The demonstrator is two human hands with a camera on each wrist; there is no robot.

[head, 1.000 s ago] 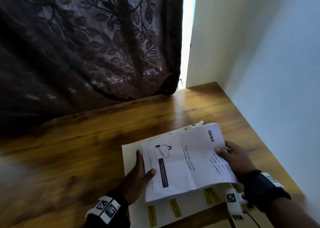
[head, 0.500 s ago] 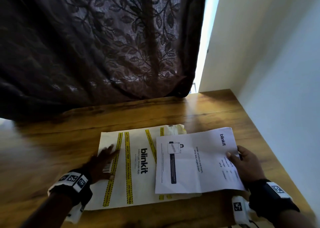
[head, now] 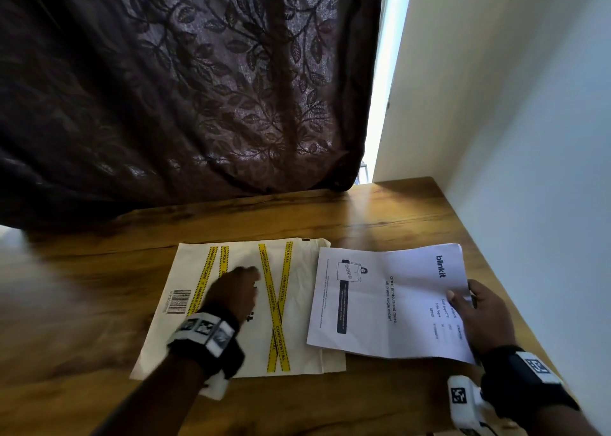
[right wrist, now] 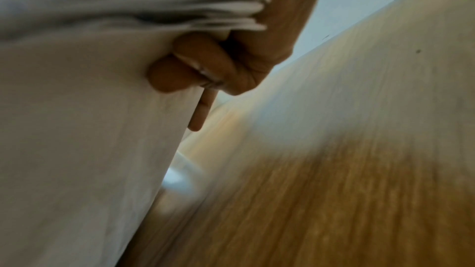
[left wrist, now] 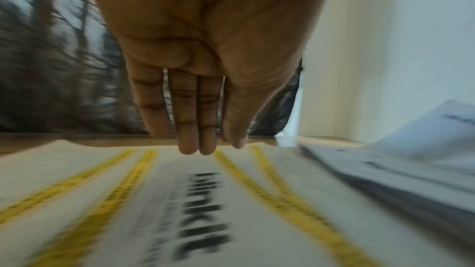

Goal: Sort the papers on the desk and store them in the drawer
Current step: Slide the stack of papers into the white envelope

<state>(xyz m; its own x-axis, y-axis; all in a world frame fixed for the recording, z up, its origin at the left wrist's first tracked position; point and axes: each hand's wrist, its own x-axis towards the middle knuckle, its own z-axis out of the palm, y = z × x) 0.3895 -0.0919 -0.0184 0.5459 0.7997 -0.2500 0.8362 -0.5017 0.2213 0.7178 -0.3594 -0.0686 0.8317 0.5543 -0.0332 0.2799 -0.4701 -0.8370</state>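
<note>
A cream envelope (head: 297, 303) with yellow tape stripes and a barcode lies flat on the wooden desk (head: 99, 270). My left hand (head: 236, 288) hovers over its middle, fingers straight and together; in the left wrist view the fingers (left wrist: 190, 113) point down over the envelope (left wrist: 180, 210). Whether they touch it I cannot tell. My right hand (head: 476, 310) pinches a stack of white printed sheets (head: 390, 300) at its right edge, thumb on top. In the right wrist view the fingers (right wrist: 180, 68) curl under the sheets (right wrist: 77, 129). The sheets overlap the envelope's right edge. No drawer is in view.
A dark leaf-patterned curtain (head: 182, 88) hangs along the desk's far edge. A white wall (head: 529, 138) borders the desk on the right. Bare wood lies to the left of the envelope and behind the papers.
My left hand moved from the envelope's left edge to over its middle. The right hand shifted the white sheets to the right, uncovering more of the envelope.
</note>
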